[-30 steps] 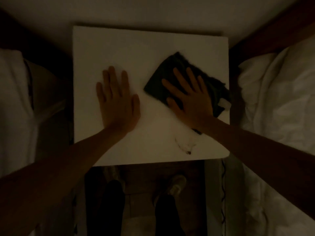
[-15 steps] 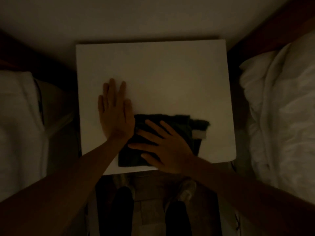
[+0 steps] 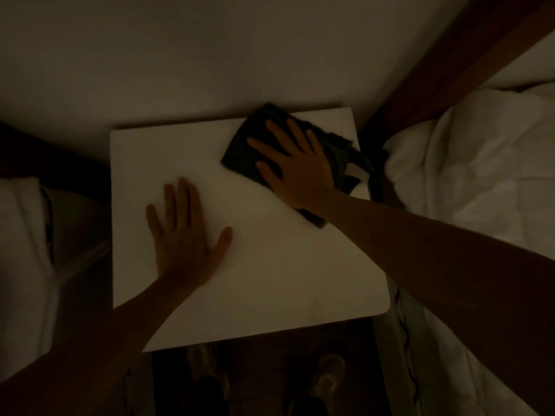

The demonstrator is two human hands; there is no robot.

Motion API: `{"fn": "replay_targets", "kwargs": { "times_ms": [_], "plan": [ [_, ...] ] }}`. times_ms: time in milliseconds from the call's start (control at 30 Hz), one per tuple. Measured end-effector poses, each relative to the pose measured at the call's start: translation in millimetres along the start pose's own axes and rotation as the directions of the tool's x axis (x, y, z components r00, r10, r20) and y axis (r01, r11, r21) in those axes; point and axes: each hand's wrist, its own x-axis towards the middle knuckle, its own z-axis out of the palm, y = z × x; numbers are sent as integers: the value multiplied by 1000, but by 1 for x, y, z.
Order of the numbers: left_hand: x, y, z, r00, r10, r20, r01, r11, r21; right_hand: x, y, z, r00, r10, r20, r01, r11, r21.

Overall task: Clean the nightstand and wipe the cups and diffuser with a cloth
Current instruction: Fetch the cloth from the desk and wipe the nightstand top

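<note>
Two hands: both lie flat on the white desk [image 3: 270, 280], fingers straight, gripping nothing.
Change: half a second ago the right hand [image 3: 297, 172] pressed the dark cloth [image 3: 240, 151] at the near edge, right beside the left hand [image 3: 183, 235]; now it has swept the cloth away to the far right corner, well apart from the left hand, which has stayed planted on the left part.
Meaning: I judge the top is being wiped in broad back-and-forth strokes, with near edge and far corner both covered; the cups and diffuser are not in view, so that wiping looks not yet done.
Bed: white bedding [image 3: 480, 190] lies beyond the right hand's outer side, past a dark wooden board [image 3: 435, 70].
Wall: pale wall [image 3: 180, 55] rises just past the right hand's fingertips [image 3: 271, 125].
Desk: plain white top, under both palms; light is too dim to judge dust or streaks.
Cloth: under the right palm, one ragged end with a pale tag [image 3: 357, 172] spilling toward the desk's right edge, another corner trailing under the wrist.
Floor: dark, with the person's shoes [image 3: 330, 376] behind both wrists.
</note>
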Motion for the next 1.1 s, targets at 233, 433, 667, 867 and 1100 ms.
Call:
{"fn": "replay_targets", "kwargs": {
  "times_ms": [233, 433, 667, 867, 1100],
  "plan": [
    [1, 3, -6, 999, -15, 43, 15, 1000, 6, -116, 21, -5, 954, 294, -49, -296, 954, -37],
    [1, 8, -10, 995, -65, 81, 66, 998, -14, -255, -43, 2, 980, -147, 133, 141, 988, 55],
    [2, 3, -11, 997, -72, 21, 74, 985, -154, -147, -84, 14, 956, -291, 47, 273, 933, 234],
    [3, 4, -6, 998, -42, 45, 44, 998, -50, 1, -2, -2, 993, 118, -31, -116, 992, 55],
    [3, 5, -7, 998, -57, 19, 58, 996, -74, -27, 61, -20, 874, 485, 15, -477, 853, 210]
  ]
}}
